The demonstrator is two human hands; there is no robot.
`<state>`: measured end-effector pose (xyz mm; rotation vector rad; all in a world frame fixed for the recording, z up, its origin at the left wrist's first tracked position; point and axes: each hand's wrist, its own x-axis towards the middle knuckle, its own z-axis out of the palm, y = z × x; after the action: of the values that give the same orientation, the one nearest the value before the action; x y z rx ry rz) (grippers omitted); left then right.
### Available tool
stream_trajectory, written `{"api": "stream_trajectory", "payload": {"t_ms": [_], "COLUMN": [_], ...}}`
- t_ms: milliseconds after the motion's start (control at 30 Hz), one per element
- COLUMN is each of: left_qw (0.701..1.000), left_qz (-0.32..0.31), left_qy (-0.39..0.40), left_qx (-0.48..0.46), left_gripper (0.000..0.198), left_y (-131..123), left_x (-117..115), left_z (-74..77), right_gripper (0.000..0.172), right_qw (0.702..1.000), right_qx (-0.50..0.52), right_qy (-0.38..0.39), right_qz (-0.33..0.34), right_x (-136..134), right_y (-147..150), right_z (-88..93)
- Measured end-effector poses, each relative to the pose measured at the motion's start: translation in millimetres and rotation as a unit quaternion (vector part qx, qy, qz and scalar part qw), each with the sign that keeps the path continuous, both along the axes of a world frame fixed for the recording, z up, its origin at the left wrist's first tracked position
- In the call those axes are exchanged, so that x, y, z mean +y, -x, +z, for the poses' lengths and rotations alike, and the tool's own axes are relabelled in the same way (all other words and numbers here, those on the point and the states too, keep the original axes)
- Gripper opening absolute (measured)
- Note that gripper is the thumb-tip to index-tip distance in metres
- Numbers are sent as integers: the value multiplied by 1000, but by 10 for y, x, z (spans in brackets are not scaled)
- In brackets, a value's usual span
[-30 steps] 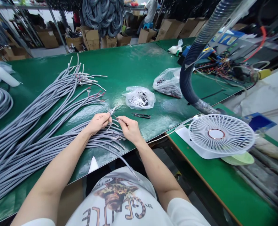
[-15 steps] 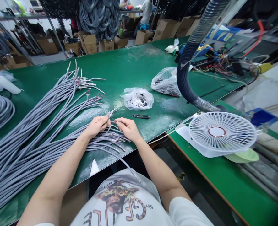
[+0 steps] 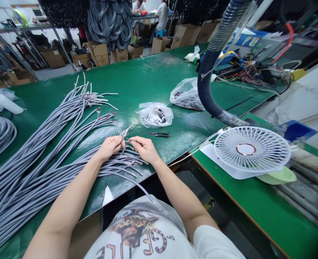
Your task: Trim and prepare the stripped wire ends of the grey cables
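Your left hand [image 3: 112, 146] has its grip clamped on a gray cable [image 3: 125, 132] near its frayed end, left of the small-parts bag [image 3: 156, 115] and nearer you, likely to steady it. Your right hand [image 3: 143, 148], also nearer you than the bag, seems pinched on a thin strand, probably to work it separately; fingers hide the detail. Snips [image 3: 159, 134] lie just your side of the bag on the counter [image 3: 145, 79], perhaps for easy reach.

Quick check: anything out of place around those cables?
Yes, one grey cable juts past the front edge of the green table, ending at the person's shirt, while neighbouring cable ends lie over the table.
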<state>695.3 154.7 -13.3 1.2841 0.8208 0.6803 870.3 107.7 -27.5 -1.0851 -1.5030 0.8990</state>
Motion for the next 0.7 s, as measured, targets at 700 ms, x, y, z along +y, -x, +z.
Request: {"api": "stream_trajectory", "payload": {"t_ms": [700], "left_qw": [905], "left_qz": [-17], "left_qy": [-341], "left_qx": [255], "left_gripper": [40], "left_y": [-108], "left_x": [-108], "left_z": [-76], "right_gripper": [21], "right_qw": [972], "right_qx": [-194], "right_qy": [-101], "right_qz": [-84], "right_x": [-339], "right_y": [-547], "right_z": [279]}}
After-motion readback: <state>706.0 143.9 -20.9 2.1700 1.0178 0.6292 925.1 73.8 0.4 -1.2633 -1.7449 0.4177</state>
